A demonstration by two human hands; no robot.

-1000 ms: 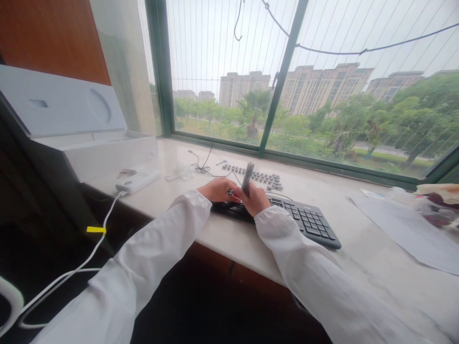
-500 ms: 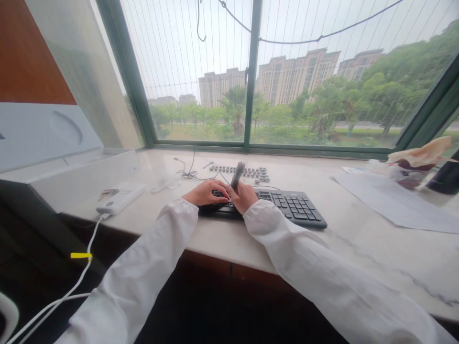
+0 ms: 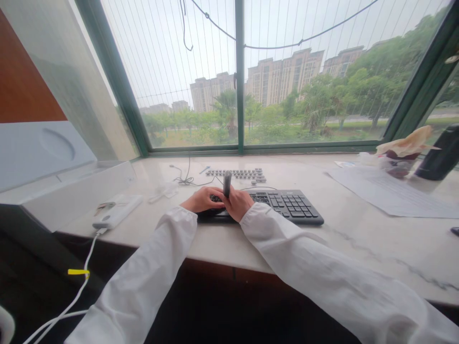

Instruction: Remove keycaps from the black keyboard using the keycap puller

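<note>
A black keyboard (image 3: pixel 296 206) lies near the front edge of the table, its number pad in plain sight on the right. My left hand (image 3: pixel 201 199) rests over the keyboard's left part, thumb and fingers curved apart with keys showing between them. Right beside it, my right hand (image 3: pixel 239 203) is closed around a dark stick-like tool (image 3: pixel 227 184) that stands nearly upright. The tool's lower end is hidden by my hands. Behind the keyboard, loose keycaps (image 3: pixel 234 174) are laid out in rows.
Left on the table are a white power strip (image 3: pixel 116 212), a clear plastic piece (image 3: pixel 163 192) and a coiled dark cable (image 3: pixel 185 180). Papers (image 3: pixel 383 193) and a black bottle (image 3: pixel 439 155) occupy the right. A window (image 3: pixel 240 95) closes off the back.
The tool has tipped from leaning right to nearly upright, and my right hand has come closer to my left. The whole view has shifted slightly.
</note>
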